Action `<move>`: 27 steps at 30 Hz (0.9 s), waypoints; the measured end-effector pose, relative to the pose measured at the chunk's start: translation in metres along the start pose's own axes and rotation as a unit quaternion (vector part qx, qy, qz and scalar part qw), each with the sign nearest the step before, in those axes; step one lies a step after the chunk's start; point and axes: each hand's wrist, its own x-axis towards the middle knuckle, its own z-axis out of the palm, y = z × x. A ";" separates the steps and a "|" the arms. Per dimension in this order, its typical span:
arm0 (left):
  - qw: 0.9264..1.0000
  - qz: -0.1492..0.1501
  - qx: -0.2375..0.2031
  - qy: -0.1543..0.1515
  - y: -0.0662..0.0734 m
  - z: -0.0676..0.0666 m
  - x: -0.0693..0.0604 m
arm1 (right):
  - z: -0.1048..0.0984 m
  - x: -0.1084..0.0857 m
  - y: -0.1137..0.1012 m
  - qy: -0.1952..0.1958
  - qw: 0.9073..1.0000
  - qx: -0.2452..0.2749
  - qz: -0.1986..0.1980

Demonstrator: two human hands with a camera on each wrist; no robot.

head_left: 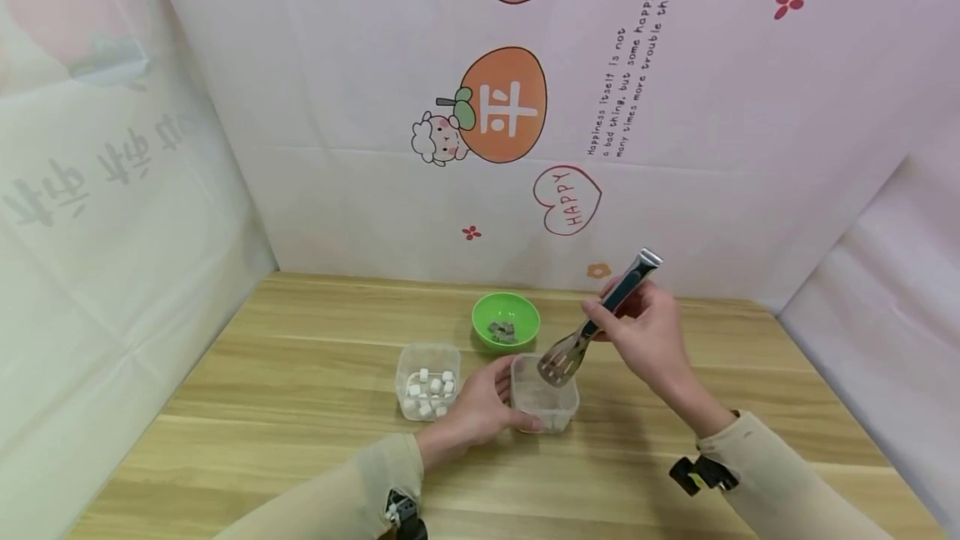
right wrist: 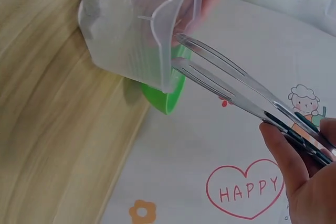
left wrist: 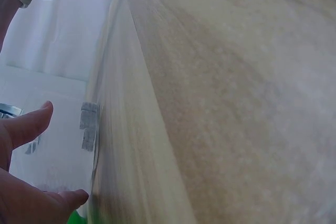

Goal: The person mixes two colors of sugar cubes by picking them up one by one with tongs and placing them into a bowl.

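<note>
My right hand [head_left: 648,332] grips metal tongs [right wrist: 239,95] with dark handle panels. Their slotted tips point down at the mouth of a clear plastic container [head_left: 551,419], slightly apart, with nothing seen between them. My left hand [head_left: 483,402] holds that container from its left side, the thumb along the near wall and the fingers around the far side. Greyish cubes [left wrist: 89,124] show through the container's wall low down in the left wrist view. Just behind it, a green bowl [head_left: 519,307] holds several grey cubes [head_left: 501,332].
Left of my left hand stands a second clear container [head_left: 408,357] with several white cubes [head_left: 436,387] in it. A wooden table [head_left: 300,382] carries everything. Printed white cloth [head_left: 337,215] hangs behind the table, with more cloth at both sides.
</note>
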 end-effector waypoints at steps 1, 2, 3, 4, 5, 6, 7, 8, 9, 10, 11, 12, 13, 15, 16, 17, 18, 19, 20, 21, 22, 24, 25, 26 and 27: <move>1.000 0.000 0.000 0.000 0.000 0.000 0.000 | 0.001 -0.001 0.001 -0.006 1.000 -0.007 -0.002; 1.000 0.000 -0.001 0.000 0.000 0.000 0.000 | 0.003 -0.003 0.001 -0.012 1.000 -0.013 -0.005; 1.000 0.001 -0.003 0.000 0.000 0.000 0.000 | 0.004 -0.004 0.002 -0.017 1.000 -0.018 -0.008; 1.000 0.003 -0.004 -0.001 0.000 0.000 0.000 | 0.006 -0.005 0.003 -0.023 0.999 -0.022 -0.011; 1.000 0.005 -0.006 -0.001 0.000 0.000 -0.001 | 0.007 -0.007 0.004 -0.028 0.999 -0.024 -0.015; 1.000 0.007 -0.008 -0.001 0.000 0.000 -0.001 | 0.009 -0.007 0.005 -0.035 0.999 -0.024 -0.016; 1.000 0.007 -0.008 -0.002 0.000 0.000 -0.001 | 0.010 -0.008 0.006 -0.041 0.999 -0.024 -0.014; 1.000 0.008 -0.010 -0.002 0.001 0.000 -0.001 | 0.012 -0.009 0.007 -0.048 0.999 -0.023 -0.010; 1.000 0.009 -0.011 -0.002 0.001 0.000 -0.001 | 0.013 -0.009 0.007 -0.055 0.998 -0.022 -0.004; 1.000 0.010 -0.012 -0.003 0.001 0.000 -0.001 | 0.015 -0.010 0.009 -0.061 0.998 -0.021 0.001; 1.000 0.010 -0.009 -0.003 0.001 0.000 -0.001 | 0.016 -0.010 0.010 -0.067 0.997 -0.020 0.009; 1.000 0.010 -0.007 -0.003 0.002 0.000 -0.001 | 0.017 -0.011 0.012 -0.073 0.997 -0.022 0.016; 1.000 0.010 -0.005 -0.003 0.002 0.000 -0.001 | 0.019 -0.011 0.014 -0.079 0.996 -0.024 0.021; 1.000 0.011 -0.003 -0.004 0.002 0.000 -0.002 | 0.021 -0.011 0.016 -0.088 0.995 -0.024 0.025; 1.000 0.011 -0.002 -0.004 0.002 0.000 -0.002 | 0.021 -0.011 0.017 -0.093 0.995 -0.024 0.025; 1.000 0.012 0.000 -0.004 0.002 0.000 -0.002 | 0.022 -0.011 0.017 -0.097 0.995 -0.022 0.026; 1.000 0.012 -0.001 -0.004 0.003 0.000 -0.002 | 0.022 -0.011 0.017 -0.101 0.994 -0.020 0.026; 1.000 0.012 0.000 -0.004 0.002 0.000 -0.001 | 0.023 -0.011 0.018 -0.103 0.994 -0.016 0.025; 1.000 0.011 0.001 -0.003 0.002 0.000 -0.001 | 0.023 -0.010 0.018 -0.104 0.994 -0.013 0.023; 1.000 0.012 0.002 -0.003 0.002 0.000 -0.001 | 0.023 -0.010 0.018 -0.104 0.994 -0.011 0.021; 1.000 0.011 0.004 -0.002 0.001 0.000 -0.001 | 0.024 -0.009 0.019 -0.101 0.995 -0.011 0.016; 1.000 0.008 0.007 0.000 0.001 0.000 -0.001 | 0.024 -0.007 0.020 -0.091 0.996 -0.023 0.003; 1.000 0.007 0.008 0.000 0.000 0.000 -0.001 | 0.023 -0.006 0.020 -0.084 0.996 -0.026 -0.001; 1.000 0.007 0.009 0.000 0.000 0.000 -0.001 | 0.023 -0.005 0.021 -0.078 0.997 -0.028 -0.005; 1.000 0.008 0.010 0.001 0.000 0.000 -0.001 | 0.022 -0.004 0.021 -0.072 0.997 -0.029 -0.006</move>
